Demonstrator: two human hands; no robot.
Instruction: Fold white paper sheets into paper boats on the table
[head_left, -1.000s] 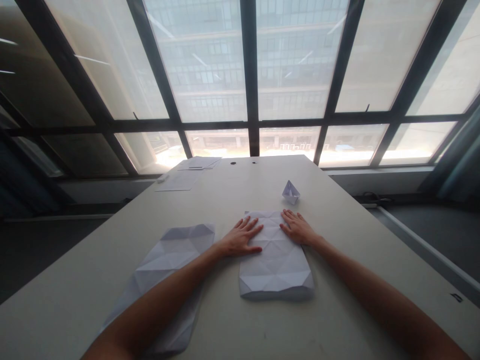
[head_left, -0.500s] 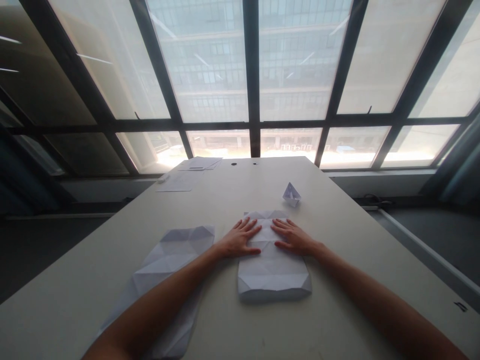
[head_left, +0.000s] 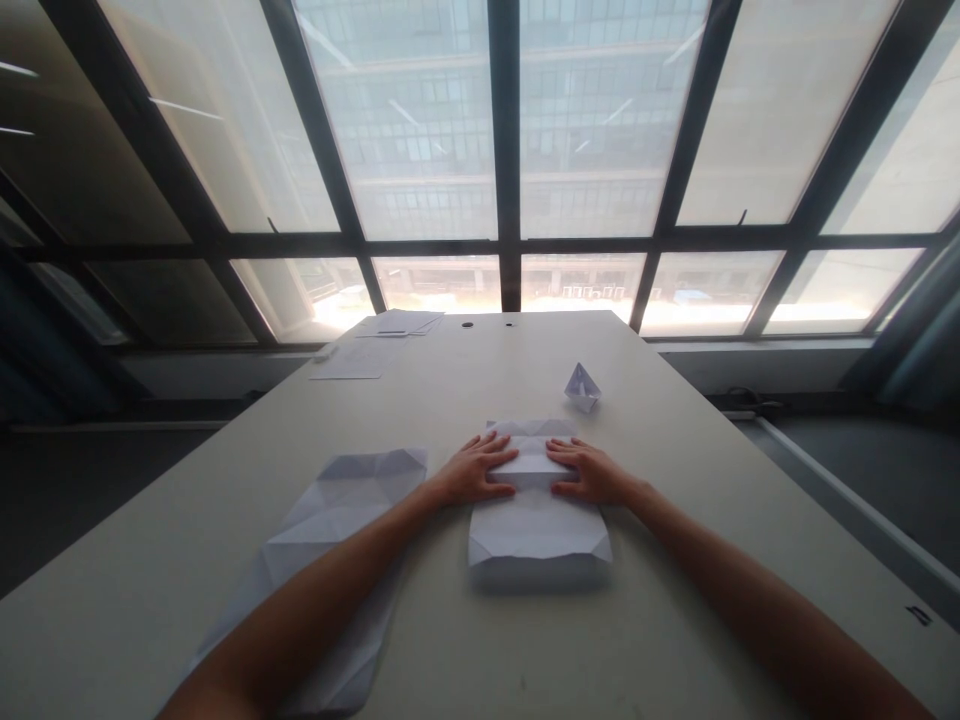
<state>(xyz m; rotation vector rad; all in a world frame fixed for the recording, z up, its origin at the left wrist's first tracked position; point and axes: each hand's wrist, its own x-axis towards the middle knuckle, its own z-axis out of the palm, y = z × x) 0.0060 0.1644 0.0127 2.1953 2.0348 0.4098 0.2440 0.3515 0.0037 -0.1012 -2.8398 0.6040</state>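
A creased white paper (head_left: 540,522) lies in front of me on the white table, its near edge raised off the surface. On its left side rests my left hand (head_left: 480,470), palm down with the fingers apart. My right hand (head_left: 589,470) presses on the right side in the same way, fingers spread. Between the two hands a raised fold runs across the sheet. Another creased sheet (head_left: 322,530) lies to the left, partly hidden under my left forearm. Beyond my right hand stands a small folded paper boat (head_left: 583,388).
Flat papers (head_left: 349,360) lie at the table's far left corner. Two small dark spots mark the white table (head_left: 480,370) near its far edge. Large windows (head_left: 427,130) with dark frames stand behind it, and curtains (head_left: 45,350) hang at the sides.
The near end of the paper under my hands has lifted and shifted slightly forward, and the fold between my hands stands higher. Both thumbs have moved slightly away from me.
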